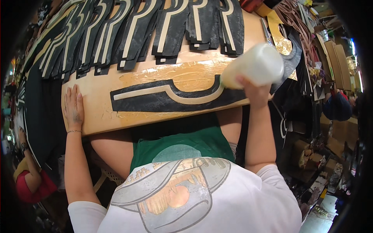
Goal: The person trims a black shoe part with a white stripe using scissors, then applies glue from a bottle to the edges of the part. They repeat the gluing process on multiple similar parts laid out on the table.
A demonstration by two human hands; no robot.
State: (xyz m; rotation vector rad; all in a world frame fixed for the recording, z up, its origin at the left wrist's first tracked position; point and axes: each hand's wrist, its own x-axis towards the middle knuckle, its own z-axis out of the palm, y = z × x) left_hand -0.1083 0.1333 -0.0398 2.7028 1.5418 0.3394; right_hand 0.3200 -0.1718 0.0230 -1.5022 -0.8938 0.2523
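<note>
1. Closest to the lens, a white printed T-shirt (pixel 186 198) is filling the lower frame, with a green apron (pixel 182 145) lying over the lap beneath the board's near edge.
2. Right hand (pixel 254 91) is wrapping its fingers around a translucent squeeze bottle (pixel 254 66) of pale adhesive, tipping it sideways so that its nozzle is pointing at the right end of the black cut-out piece (pixel 167 97).
3. That piece, black with a cream stripe running along it and curling up at its right end, is lying flat in the middle of the wooden work board (pixel 97 116), on a glossy, glue-stained patch.
4. Left hand (pixel 73 108) is lying flat and open on the board's left end, holding nothing, seemingly steadying the board.
5. Judging by the pose, gluing is the step in hand; the next move is likely calling for a gentle squeeze and a steady pass along the stripe, keeping the bead thin.
6. Rows of matching black-and-cream pieces (pixel 136 35) are overlapping along the board's far side.
7. Around it, the workshop is looking crowded: stacked leather offcuts (pixel 299 23) at the upper right, cardboard boxes (pixel 307 151) at the right, and another person's red sleeve (pixel 33 186) at the lower left.
</note>
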